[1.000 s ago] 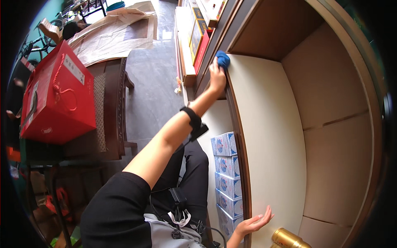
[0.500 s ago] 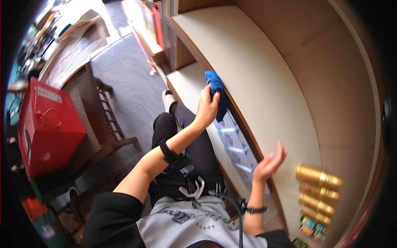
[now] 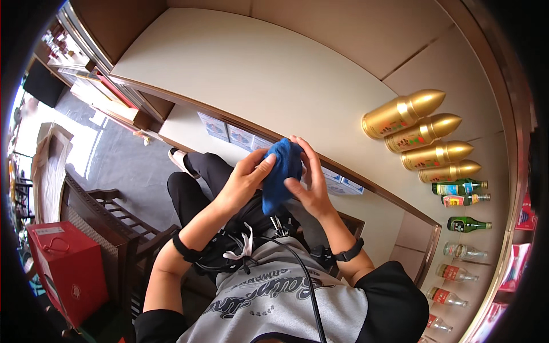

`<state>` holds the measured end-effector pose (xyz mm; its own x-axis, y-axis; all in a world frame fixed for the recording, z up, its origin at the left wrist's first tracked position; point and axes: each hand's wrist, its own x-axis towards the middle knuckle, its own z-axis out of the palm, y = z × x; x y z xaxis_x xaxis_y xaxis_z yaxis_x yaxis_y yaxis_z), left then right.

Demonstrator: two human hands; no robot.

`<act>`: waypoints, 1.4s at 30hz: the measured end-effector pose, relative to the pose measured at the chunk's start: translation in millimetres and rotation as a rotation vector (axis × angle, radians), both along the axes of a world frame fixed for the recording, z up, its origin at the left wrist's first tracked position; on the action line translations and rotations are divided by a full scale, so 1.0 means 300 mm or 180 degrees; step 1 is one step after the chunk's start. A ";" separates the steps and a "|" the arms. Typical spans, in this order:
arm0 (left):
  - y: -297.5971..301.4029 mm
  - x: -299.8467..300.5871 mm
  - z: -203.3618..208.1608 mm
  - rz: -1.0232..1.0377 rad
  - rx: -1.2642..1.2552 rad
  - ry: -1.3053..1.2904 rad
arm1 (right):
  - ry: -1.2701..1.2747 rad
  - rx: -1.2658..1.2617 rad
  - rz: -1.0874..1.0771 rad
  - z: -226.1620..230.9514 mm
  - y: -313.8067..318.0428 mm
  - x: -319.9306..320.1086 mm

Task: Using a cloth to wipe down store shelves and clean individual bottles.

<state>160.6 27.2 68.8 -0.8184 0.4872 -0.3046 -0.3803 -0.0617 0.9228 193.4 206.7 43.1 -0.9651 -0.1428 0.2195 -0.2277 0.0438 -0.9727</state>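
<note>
In front of my chest hangs a crumpled blue cloth (image 3: 281,182) between my two hands. My left hand (image 3: 247,178) pinches it from its left side, the thumb lying on the near face. Against its right side is my right hand (image 3: 313,191), with the fingers reaching behind the upper part and the thumb over the near face. Just beyond the hands runs the brown front edge of a pale shelf (image 3: 240,63). The fingertips behind the cloth are partly hidden.
On the shelf's right stand several gold bullet-shaped bottles (image 3: 403,114), then green glass bottles (image 3: 469,224) and clear ones (image 3: 457,273). Below are pale blue boxes (image 3: 240,138) on a lower shelf. At left, a red box (image 3: 71,268) sits beside a dark wooden chair (image 3: 128,228).
My right hand, earlier apart from the cloth with fingers spread, has come to it. The cloth has moved from the shelf edge toward my body, and the view has turned right.
</note>
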 end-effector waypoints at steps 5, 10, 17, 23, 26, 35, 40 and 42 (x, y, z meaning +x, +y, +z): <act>0.027 -0.019 0.050 -0.0322 0.0494 0.0069 | -0.0480 -0.0474 -0.0257 0.055 0.021 0.004; 0.064 -0.071 0.079 -0.0386 0.0408 0.0540 | -0.0483 -0.0425 -0.0084 0.122 0.087 -0.029; 0.076 -0.143 0.145 -0.0238 0.0281 0.0963 | -0.1663 -0.0669 -0.0089 0.112 0.162 -0.069; 0.069 -0.296 0.180 0.0129 0.0658 0.1871 | 0.0103 -0.1277 -0.1031 0.239 0.214 -0.195; 0.045 -0.386 0.167 0.0497 -0.1058 0.3236 | 0.0830 0.0256 -0.1600 0.259 0.250 -0.249; 0.143 -0.349 0.069 -0.0662 -0.1271 0.3627 | 0.0753 0.2013 -0.0567 0.225 0.253 -0.282; 0.216 -0.367 0.140 -0.1191 -0.0596 0.3632 | 0.0914 0.1712 -0.0085 0.291 0.237 -0.253; 0.212 -0.400 0.111 -0.1296 -0.0836 0.3409 | 0.0941 0.1657 -0.0093 0.294 0.235 -0.252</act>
<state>40.6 91.0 102.1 -0.5162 0.7967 0.3144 0.6496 0.1250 0.7499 117.8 277.4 131.4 -0.8790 -0.2779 0.3875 -0.4769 0.5080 -0.7173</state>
